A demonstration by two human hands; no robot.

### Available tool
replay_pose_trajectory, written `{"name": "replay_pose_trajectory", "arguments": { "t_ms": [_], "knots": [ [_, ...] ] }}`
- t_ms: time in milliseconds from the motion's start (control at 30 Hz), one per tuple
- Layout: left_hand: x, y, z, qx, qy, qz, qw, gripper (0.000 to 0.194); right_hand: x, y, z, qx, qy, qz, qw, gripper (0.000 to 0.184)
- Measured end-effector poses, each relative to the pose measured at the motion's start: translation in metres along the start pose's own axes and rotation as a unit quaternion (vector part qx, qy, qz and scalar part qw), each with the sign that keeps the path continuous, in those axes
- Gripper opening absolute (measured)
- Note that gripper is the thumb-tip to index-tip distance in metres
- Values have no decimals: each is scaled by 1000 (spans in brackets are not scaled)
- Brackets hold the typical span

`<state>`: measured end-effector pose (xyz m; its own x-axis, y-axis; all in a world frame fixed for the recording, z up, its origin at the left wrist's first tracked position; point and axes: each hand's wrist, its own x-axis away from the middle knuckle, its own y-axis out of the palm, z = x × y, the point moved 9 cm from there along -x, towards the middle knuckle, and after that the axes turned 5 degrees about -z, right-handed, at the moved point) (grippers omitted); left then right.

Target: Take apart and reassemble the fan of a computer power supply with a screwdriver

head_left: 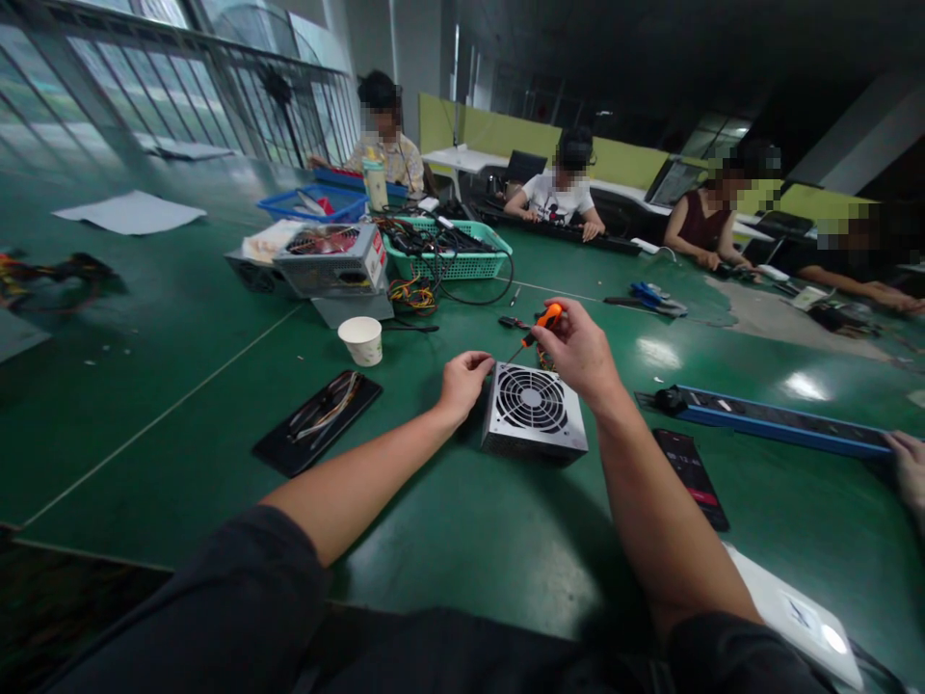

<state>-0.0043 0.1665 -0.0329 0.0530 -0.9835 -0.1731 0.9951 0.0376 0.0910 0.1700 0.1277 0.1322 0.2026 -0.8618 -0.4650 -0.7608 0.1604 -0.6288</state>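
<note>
A grey metal computer power supply (562,431) lies on the green table before me, its round fan grille facing up. My right hand (584,355) grips an orange and black screwdriver (552,315) by the handle, above the far edge of the unit. The thin shaft slants down to the left, its tip near the far left corner. At that same corner my left hand (464,384) is closed in a pinch, beside the tip; whatever lies between the fingertips is hidden. Some coloured cables (545,359) show behind the power supply.
Left of me are a paper cup (361,342) and a black tray (318,424) holding wires. Further back stand another power supply (329,265) and a green basket (462,253) of cables. On the right lie a phone (690,477) and a blue power strip (780,417). Several people sit around.
</note>
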Motion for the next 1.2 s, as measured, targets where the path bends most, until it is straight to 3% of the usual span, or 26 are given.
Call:
{"name": "replay_pose_trajectory", "arguments": {
  "t_ms": [200, 500, 700, 967, 1200],
  "knots": [
    [3, -1, 11, -10, 9, 2, 1000, 26, -7, 5, -11, -2, -27, -12, 1000, 42],
    [4, 3, 21, -16, 38, -7, 999, 22, -10, 8, -4, 29, -10, -31, 999, 40],
    [3, 2, 17, -16, 44, -9, 999, 25, -9, 20, -24, 65, -44, -70, 994, 43],
    [3, 1, 20, -29, 58, -12, 998, 26, -6, 44, -21, 199, -7, -147, 969, 43],
    [4, 4, 24, -21, 71, -17, 997, 22, -3, 49, -19, 204, 0, -148, 968, 44]
  ]
}}
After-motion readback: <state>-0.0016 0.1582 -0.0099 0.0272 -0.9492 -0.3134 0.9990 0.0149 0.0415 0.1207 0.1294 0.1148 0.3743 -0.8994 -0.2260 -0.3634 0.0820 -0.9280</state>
